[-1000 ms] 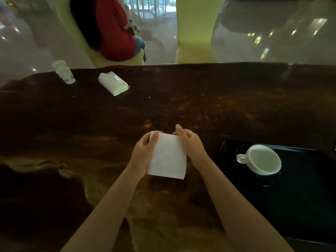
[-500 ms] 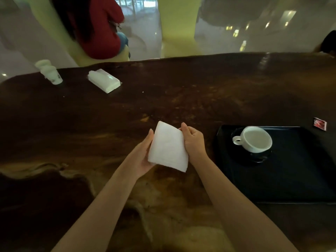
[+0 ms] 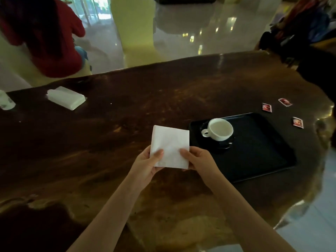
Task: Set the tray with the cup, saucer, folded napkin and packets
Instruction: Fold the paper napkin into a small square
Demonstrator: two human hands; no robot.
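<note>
A white folded napkin [image 3: 171,142] is held above the table by both hands. My left hand [image 3: 145,164] pinches its lower left corner, and my right hand [image 3: 200,160] pinches its lower right corner. Just right of the napkin lies a black tray [image 3: 263,157]. In the tray's far left corner a white cup [image 3: 220,129] stands on a dark saucer [image 3: 223,143]. Three small red-and-white packets lie on the table beyond the tray: one [image 3: 266,107], another [image 3: 285,102] and a third [image 3: 297,122].
The dark wooden table [image 3: 109,142] has an irregular edge at the right. A white napkin pack [image 3: 65,97] and a small white paper cup [image 3: 6,102] sit far left. A person in red [image 3: 45,37] sits beyond the table, by a yellow-green pillar [image 3: 134,28].
The view has swung right, bringing the packets into sight. My hands shifted from the napkin's sides to its lower corners, and the napkin is now flat and close to the tray.
</note>
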